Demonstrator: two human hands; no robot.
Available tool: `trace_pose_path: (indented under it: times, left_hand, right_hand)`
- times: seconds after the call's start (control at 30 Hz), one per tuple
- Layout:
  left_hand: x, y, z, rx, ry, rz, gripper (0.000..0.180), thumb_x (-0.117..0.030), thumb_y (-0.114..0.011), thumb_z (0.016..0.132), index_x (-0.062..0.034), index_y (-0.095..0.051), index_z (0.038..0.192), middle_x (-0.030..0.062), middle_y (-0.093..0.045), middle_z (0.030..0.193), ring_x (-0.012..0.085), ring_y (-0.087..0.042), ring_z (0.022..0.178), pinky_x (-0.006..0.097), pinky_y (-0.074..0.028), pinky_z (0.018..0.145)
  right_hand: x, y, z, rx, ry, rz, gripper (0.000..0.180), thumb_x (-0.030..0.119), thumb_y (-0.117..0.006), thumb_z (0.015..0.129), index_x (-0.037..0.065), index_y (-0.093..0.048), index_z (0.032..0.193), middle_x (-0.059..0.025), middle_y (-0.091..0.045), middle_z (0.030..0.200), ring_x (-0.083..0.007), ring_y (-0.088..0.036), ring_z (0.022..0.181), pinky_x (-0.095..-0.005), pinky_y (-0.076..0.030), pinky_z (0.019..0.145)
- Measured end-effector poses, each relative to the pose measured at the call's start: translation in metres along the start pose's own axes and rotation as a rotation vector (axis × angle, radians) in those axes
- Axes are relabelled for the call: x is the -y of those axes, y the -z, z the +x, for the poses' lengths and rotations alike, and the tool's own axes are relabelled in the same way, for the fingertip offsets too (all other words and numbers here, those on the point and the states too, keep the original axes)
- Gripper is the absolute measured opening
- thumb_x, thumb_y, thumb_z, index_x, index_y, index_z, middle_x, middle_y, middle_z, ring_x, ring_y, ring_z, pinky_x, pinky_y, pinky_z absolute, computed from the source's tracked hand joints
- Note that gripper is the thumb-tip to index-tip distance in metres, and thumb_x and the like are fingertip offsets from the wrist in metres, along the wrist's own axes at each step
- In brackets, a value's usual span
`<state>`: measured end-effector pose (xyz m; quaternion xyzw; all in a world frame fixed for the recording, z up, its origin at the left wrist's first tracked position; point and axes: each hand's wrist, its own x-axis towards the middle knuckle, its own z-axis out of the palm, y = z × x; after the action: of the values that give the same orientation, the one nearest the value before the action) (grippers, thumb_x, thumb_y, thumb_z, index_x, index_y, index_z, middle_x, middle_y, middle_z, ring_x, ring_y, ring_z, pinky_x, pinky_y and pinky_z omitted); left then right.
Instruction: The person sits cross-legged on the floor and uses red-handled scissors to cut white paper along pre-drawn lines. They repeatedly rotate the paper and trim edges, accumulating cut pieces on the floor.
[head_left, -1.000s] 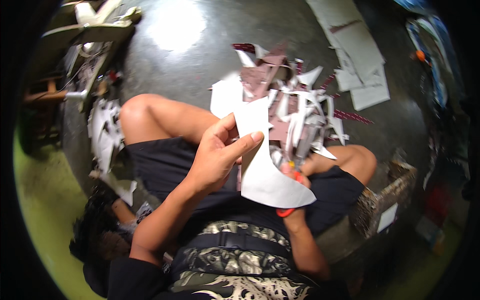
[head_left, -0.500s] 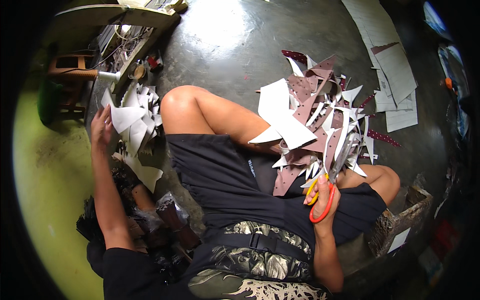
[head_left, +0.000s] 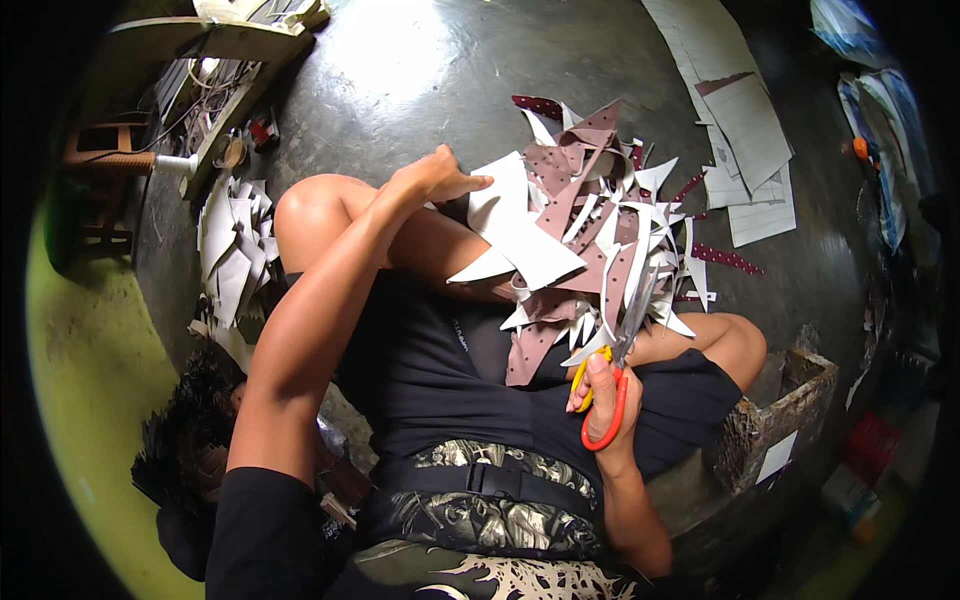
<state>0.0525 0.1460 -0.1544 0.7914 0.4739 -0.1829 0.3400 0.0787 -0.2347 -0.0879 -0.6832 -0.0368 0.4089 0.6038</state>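
Observation:
In my right hand [head_left: 607, 400] are scissors [head_left: 622, 375] with one red and one yellow handle. Their metal blades point up into a heap of scraps [head_left: 610, 245] lying over my crossed legs. White slivers and dusty-pink dotted strips make up the heap, along with dark-red dotted ones. A larger white sheet piece [head_left: 520, 215] lies on the heap's left side. My left hand [head_left: 437, 178] reaches across my knee, one finger stretched out to that piece's edge. Its other fingers are partly hidden.
At the left lies a stack of cut white pieces [head_left: 235, 250] on the floor. Long pale sheets [head_left: 745, 140] spread out at the far right. A worn box [head_left: 770, 420] stands by my right knee. A wooden bench [head_left: 215, 40] and brown stool [head_left: 105, 160] are at the far left.
My left hand has gone from the white stack at the left across to the white piece on the heap. My right hand still holds the scissors. The whole view has shifted slightly.

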Motion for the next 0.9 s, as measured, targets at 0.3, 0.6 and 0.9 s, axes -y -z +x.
trace_pose_path:
  times: [0.3, 0.6, 0.9]
  left_hand:
    - [0.015, 0.03, -0.04, 0.324, -0.009, -1.166, 0.011, -0.015, -0.072, 0.096, -0.0062, -0.068, 0.101, -0.0026, -0.062, 0.084, 0.0107, -0.062, 0.068, 0.031, -0.059, 0.077]
    - [-0.022, -0.016, -0.223, 0.356, -0.095, -1.588, 0.04, -0.006, -0.074, 0.09, 0.0011, -0.06, 0.127, 0.0039, -0.069, 0.104, 0.0104, -0.065, 0.084, 0.03, -0.059, 0.087]
    - [-0.019, -0.013, -0.198, 0.9, -0.152, -1.236, 0.047, -0.014, -0.076, 0.095, 0.0033, -0.062, 0.136, 0.0059, -0.073, 0.118, 0.0115, -0.068, 0.105, 0.027, -0.052, 0.095]
  right_hand:
    - [0.0, 0.006, 0.003, 0.057, 0.018, 0.048, 0.034, 0.028, -0.067, 0.102, -0.001, -0.061, 0.088, -0.0054, -0.056, 0.063, -0.0126, -0.056, 0.054, -0.0288, -0.049, 0.053]
    - [0.043, -0.054, 0.011, 0.173, 0.105, 0.729, 0.036, 0.014, -0.073, 0.1, 0.01, -0.039, 0.112, -0.015, -0.059, 0.121, -0.0228, -0.063, 0.114, -0.0356, -0.052, 0.095]
    - [0.103, -0.006, 0.047, 0.112, 0.274, -0.058, 0.029, 0.005, -0.079, 0.09, 0.005, -0.052, 0.101, -0.0008, -0.055, 0.085, -0.0061, -0.053, 0.072, -0.0251, -0.047, 0.065]
